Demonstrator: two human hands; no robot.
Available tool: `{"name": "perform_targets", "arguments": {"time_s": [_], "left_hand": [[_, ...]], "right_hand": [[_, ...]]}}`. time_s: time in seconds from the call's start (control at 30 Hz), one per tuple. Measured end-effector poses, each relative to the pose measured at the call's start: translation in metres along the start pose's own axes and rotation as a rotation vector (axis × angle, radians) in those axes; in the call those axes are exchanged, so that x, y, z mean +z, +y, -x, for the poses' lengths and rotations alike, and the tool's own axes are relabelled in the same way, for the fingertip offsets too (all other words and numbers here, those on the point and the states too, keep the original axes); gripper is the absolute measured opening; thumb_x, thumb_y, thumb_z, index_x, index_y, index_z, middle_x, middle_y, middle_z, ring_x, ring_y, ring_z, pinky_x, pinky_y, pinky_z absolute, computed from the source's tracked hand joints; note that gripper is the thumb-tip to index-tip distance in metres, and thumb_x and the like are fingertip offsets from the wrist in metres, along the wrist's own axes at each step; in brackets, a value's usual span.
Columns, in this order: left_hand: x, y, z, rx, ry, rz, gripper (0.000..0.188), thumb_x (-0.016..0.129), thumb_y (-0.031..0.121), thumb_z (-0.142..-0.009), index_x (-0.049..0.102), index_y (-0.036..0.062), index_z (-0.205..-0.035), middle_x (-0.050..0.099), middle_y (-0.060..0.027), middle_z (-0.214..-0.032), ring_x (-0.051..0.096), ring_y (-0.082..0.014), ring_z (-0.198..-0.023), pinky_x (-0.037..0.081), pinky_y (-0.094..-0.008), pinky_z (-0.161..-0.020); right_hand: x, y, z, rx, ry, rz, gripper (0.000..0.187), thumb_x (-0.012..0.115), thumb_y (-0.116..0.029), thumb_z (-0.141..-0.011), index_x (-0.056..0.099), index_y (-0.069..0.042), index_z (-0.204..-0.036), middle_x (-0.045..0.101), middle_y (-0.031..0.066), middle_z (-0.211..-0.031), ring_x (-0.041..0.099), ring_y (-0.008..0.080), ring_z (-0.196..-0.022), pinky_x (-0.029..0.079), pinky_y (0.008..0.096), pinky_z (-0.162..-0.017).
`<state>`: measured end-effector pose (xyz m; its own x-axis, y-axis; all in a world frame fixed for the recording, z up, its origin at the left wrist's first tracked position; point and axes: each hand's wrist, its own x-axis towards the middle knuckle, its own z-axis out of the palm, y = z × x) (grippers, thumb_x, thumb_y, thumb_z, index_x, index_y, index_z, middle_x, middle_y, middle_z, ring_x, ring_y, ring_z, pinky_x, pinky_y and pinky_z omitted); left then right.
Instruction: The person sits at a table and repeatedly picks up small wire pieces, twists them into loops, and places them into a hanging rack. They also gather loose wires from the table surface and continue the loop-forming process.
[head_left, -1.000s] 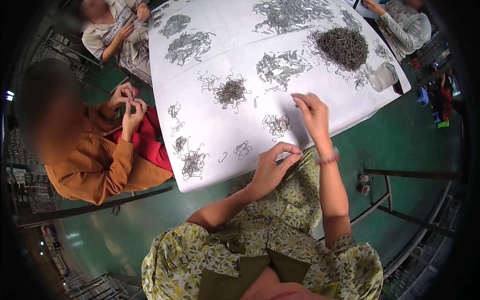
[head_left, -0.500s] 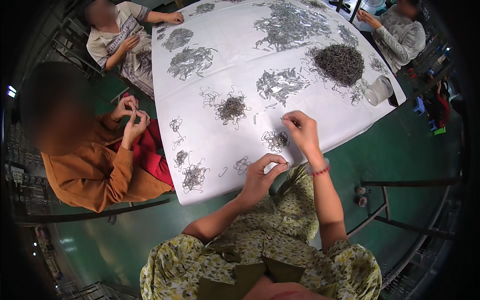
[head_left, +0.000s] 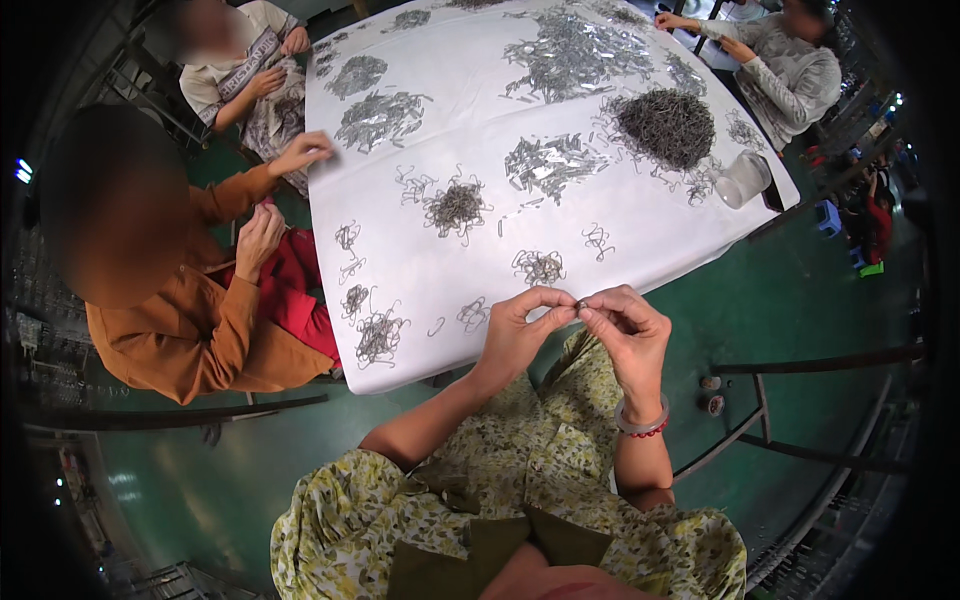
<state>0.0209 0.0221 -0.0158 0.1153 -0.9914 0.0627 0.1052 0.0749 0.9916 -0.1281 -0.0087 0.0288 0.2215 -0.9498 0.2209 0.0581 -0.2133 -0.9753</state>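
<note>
My left hand (head_left: 518,335) and my right hand (head_left: 632,335) meet fingertip to fingertip just off the table's near edge. Both are closed in a pinch around something small and dark, too tiny to name. Just beyond them on the white table (head_left: 590,285) lies a small heap of bent wire hooks (head_left: 540,267). A few loose wire hooks (head_left: 598,241) sit to its right, and another little cluster (head_left: 473,314) is left of my left hand. Farther in are a denser hook pile (head_left: 455,208) and a spread of small shiny flat strips (head_left: 555,167).
A big dark hook heap (head_left: 668,128) and a clear plastic jar (head_left: 743,180) stand at the right. More strips (head_left: 575,55) cover the far side. Co-workers sit left and far right; an orange sleeve (head_left: 235,200) reaches the left edge. A metal frame (head_left: 820,366) stands at right.
My right hand has come back from over the table to my left hand's fingertips. The orange-sleeved co-worker's hand has reached to the table edge; the far-right person's arm has stretched toward the table.
</note>
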Motion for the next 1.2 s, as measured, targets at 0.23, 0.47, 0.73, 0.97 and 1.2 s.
{"name": "perform_targets", "arguments": {"time_s": [0.23,0.47,0.73,0.97,1.2], "left_hand": [[-0.002,-0.004,0.003,0.002,-0.098,-0.022,0.012,0.067,0.006,-0.085,0.067,-0.0006,-0.095,0.069,-0.0034,-0.092,0.062,-0.0104,-0.089,0.049,-0.0241,-0.08],[-0.063,-0.033,-0.033,0.088,0.147,-0.443,0.014,0.067,0.013,-0.085,0.07,0.0022,-0.093,0.068,-0.0078,-0.088,0.063,-0.0143,-0.083,0.049,-0.0288,-0.072],[-0.122,-0.081,-0.105,0.067,0.233,-1.351,0.016,0.064,0.015,-0.08,0.07,-0.0002,-0.079,0.064,-0.0173,-0.081,0.061,-0.033,-0.08,0.048,-0.0439,-0.071],[-0.11,-0.102,-0.095,-0.014,0.28,-1.451,0.017,0.055,-0.005,-0.075,0.058,-0.0105,-0.091,0.056,-0.0251,-0.098,0.054,-0.0373,-0.097,0.049,-0.0472,-0.077],[-0.112,-0.082,-0.076,0.096,0.297,-1.021,0.016,0.046,0.0,-0.088,0.051,-0.0073,-0.101,0.056,-0.0264,-0.1,0.054,-0.0394,-0.094,0.047,-0.0449,-0.077]], "right_hand": [[-0.005,0.003,0.007,0.064,0.034,-0.003,0.01,0.069,0.008,-0.08,0.067,0.006,-0.089,0.066,0.0044,-0.08,0.056,0.0054,-0.069,0.044,0.0175,-0.061],[-0.005,0.007,0.014,0.112,0.036,-0.004,0.012,0.07,0.01,-0.078,0.067,0.006,-0.089,0.066,0.0052,-0.08,0.058,0.0068,-0.069,0.046,0.0179,-0.062],[-0.005,0.008,0.017,0.182,0.046,0.008,0.016,0.069,0.011,-0.078,0.067,0.007,-0.093,0.067,0.0076,-0.084,0.063,0.0092,-0.075,0.049,0.0184,-0.067],[-0.002,0.009,0.021,0.17,0.102,-0.039,0.017,0.068,0.009,-0.08,0.067,0.007,-0.096,0.067,0.0076,-0.084,0.064,0.0094,-0.074,0.05,0.0188,-0.064],[-0.003,0.009,0.025,0.158,0.12,-0.024,0.015,0.069,0.005,-0.081,0.068,0.005,-0.097,0.068,0.0058,-0.081,0.063,0.0072,-0.071,0.047,0.0173,-0.058]]}}
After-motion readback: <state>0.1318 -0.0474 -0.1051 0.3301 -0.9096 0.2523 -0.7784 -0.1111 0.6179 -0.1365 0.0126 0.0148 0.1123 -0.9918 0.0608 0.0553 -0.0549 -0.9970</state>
